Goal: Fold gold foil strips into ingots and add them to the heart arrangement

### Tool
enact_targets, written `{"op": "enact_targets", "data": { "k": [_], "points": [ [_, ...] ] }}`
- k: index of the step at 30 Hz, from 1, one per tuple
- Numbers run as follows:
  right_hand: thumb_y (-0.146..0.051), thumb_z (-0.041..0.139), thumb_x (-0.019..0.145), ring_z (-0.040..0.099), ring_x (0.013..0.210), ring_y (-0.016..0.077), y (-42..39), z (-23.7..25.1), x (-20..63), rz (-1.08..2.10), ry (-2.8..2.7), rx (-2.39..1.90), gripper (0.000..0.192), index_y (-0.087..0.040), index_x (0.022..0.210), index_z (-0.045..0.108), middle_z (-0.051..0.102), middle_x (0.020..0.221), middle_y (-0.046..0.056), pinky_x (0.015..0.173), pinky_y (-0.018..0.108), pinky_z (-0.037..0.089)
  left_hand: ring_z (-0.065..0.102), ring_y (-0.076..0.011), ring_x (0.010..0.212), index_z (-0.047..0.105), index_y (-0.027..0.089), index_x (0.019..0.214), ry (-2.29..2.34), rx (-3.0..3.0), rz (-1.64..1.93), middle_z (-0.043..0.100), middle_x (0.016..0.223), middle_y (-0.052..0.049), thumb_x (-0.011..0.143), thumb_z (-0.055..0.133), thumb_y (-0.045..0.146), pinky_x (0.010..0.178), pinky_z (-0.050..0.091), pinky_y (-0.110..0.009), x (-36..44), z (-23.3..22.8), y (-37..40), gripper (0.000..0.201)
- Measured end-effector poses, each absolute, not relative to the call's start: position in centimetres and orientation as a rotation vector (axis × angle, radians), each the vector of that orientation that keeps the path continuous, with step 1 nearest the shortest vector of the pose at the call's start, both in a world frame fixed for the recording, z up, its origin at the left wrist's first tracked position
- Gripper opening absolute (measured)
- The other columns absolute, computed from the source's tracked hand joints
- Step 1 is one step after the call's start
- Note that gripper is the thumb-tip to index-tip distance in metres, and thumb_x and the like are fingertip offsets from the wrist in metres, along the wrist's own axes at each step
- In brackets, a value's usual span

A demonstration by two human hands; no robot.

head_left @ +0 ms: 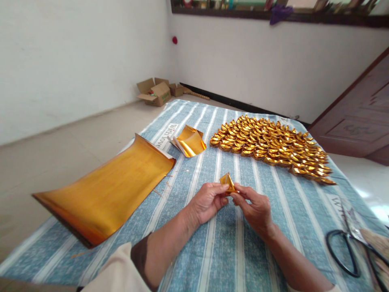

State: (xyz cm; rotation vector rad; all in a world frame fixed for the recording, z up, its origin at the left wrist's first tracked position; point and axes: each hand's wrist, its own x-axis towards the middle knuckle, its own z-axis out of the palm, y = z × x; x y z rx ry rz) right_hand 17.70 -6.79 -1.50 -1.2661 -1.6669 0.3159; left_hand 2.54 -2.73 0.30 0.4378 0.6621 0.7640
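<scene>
Between my two hands is a small folded piece of gold foil paper (227, 181), its pointed tip upward. My left hand (209, 198) pinches its left side with thumb and fingers. From the other side my right hand (253, 207) grips the lower right corner between thumb and forefinger. Beyond them lies a large cluster of finished gold paper ingots (267, 146), set close together in rows. A small stack of curled gold foil sheets (190, 142) rests farther back, left of the cluster. A large gold foil sheet (112, 190) with curled edges spreads across the left of the table.
A blue-and-white striped cloth (188, 227) covers the table. Black-handled scissors (349, 243) lie at the right edge beside a tan fuzzy item (377, 243). Thin gold scraps (161, 188) are scattered near the large sheet. An open cardboard box (154, 92) stands on the floor by the wall.
</scene>
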Motion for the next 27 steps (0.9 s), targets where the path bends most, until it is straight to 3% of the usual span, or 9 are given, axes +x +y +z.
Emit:
{"op": "enact_targets", "data": {
  "k": [6, 11, 18, 27],
  "points": [
    [-0.028, 0.053, 0.091, 0.072, 0.074, 0.0188, -6.92, -1.49, 17.74, 0.129, -1.808, -1.23, 0.02, -0.021, 0.099, 0.07, 0.075, 0.086, 0.005, 0.065, 0.027, 0.058, 0.058, -0.0067, 0.065, 0.071, 0.006, 0.08, 0.646, 0.461, 0.76, 0.068, 0.083, -0.009, 0.069, 0.076, 0.016, 0.055, 0.043, -0.014, 2.57, 0.28, -2.74, 0.016],
    [-0.025, 0.052, 0.092, 0.072, 0.074, 0.0188, -6.87, -1.79, 18.12, -0.007, -1.925, -1.232, 0.02, -0.02, 0.094, 0.071, 0.075, 0.086, 0.006, 0.065, 0.027, 0.057, 0.059, -0.0072, 0.067, 0.07, 0.005, 0.077, 0.642, 0.472, 0.747, 0.067, 0.082, -0.009, 0.07, 0.075, 0.015, 0.055, 0.045, -0.013, 2.67, -0.07, -2.65, 0.013],
    [-0.029, 0.05, 0.092, 0.072, 0.079, 0.0201, -6.85, -2.0, 18.02, 0.121, -1.868, -1.262, 0.029, -0.02, 0.116, 0.064, 0.075, 0.09, 0.006, 0.071, 0.03, 0.058, 0.057, -0.0064, 0.061, 0.069, 0.006, 0.075, 0.643, 0.481, 0.771, 0.064, 0.074, -0.005, 0.07, 0.077, 0.017, 0.053, 0.045, -0.014, 2.72, -0.43, -2.63, 0.015],
    [-0.027, 0.05, 0.092, 0.072, 0.076, 0.0203, -6.96, -1.77, 17.87, 0.216, -1.873, -1.22, 0.026, -0.02, 0.111, 0.067, 0.075, 0.087, 0.006, 0.069, 0.03, 0.059, 0.058, -0.0078, 0.065, 0.067, 0.006, 0.073, 0.643, 0.485, 0.749, 0.063, 0.072, -0.006, 0.066, 0.08, 0.018, 0.056, 0.045, -0.014, 2.57, -0.33, -2.63, 0.019]
  ]
}}
